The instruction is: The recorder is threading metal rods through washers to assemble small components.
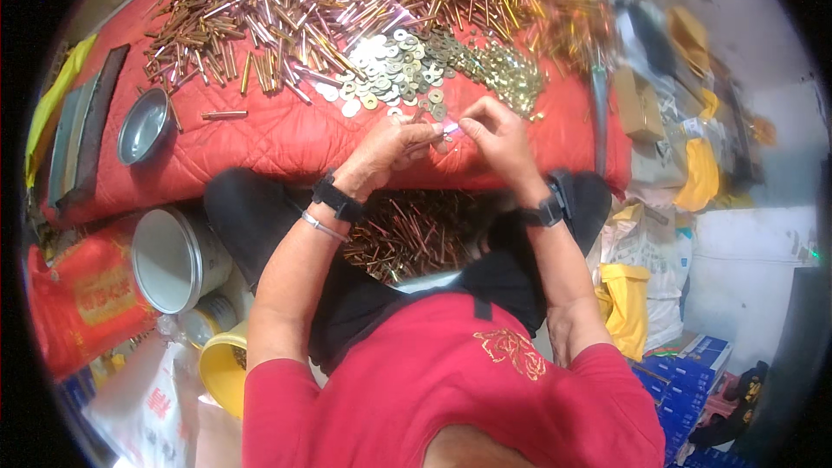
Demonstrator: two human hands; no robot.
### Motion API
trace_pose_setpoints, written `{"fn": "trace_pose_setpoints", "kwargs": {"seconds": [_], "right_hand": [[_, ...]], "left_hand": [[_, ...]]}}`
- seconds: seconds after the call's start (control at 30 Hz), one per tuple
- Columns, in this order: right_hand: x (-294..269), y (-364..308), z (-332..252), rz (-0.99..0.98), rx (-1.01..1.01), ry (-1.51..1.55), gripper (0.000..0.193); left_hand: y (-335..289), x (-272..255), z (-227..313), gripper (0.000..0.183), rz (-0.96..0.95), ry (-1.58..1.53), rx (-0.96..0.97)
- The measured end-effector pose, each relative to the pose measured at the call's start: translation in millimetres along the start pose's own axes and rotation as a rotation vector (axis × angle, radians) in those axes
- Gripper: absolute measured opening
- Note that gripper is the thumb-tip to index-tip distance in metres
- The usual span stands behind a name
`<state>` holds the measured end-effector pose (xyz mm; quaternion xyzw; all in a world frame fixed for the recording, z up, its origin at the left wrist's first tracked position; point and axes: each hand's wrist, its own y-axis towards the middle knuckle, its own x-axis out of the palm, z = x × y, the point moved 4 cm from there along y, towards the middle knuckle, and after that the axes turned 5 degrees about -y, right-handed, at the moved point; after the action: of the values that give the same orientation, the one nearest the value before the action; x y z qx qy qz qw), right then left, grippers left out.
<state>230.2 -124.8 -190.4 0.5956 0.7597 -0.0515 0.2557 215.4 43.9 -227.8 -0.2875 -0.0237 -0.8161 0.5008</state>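
Note:
Both my hands meet over the near edge of a red quilted cloth (286, 143). My left hand (390, 152) is closed around slim metal bolts, their ends partly hidden by the fingers. A shiny pinkish bolt end (450, 129) shows between the two hands. There, the thumb and forefinger of my right hand (501, 140) are pinched together on a small piece too hidden to name. Just beyond my fingers lie loose flat washers (394, 65), silver and brassy. Right of these is a spread of small gold-coloured nuts (507, 74). A large heap of copper-coloured bolts (347, 0) covers the far side.
A metal bowl (145, 127) and a single bolt (224, 114) lie on the left. More bolts (407, 234) fill a container between my legs. Buckets (173, 260) and a red sack (95, 295) stand lower left; yellow bags (624, 303) and blue boxes (685, 381) are at right.

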Motion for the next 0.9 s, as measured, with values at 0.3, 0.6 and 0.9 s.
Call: {"fn": "trace_pose_setpoints", "kwargs": {"seconds": [0.3, 0.6, 0.9], "right_hand": [[-5.9, 3.5, 7.0, -0.043, 0.254, 0.058, 0.024], [2.5, 3.0, -3.0, 0.119, -0.023, -0.082, 0.026], [3.1, 1.3, -3.1, 0.043, -0.102, -0.084, 0.034]], "left_hand": [[2.7, -7.1, -3.7, 0.024, 0.044, 0.024, -0.003], [4.2, -6.9, -4.6, 0.026, 0.087, 0.053, -0.012], [3.1, -7.0, -5.5, 0.021, 0.102, 0.015, -0.09]]}}
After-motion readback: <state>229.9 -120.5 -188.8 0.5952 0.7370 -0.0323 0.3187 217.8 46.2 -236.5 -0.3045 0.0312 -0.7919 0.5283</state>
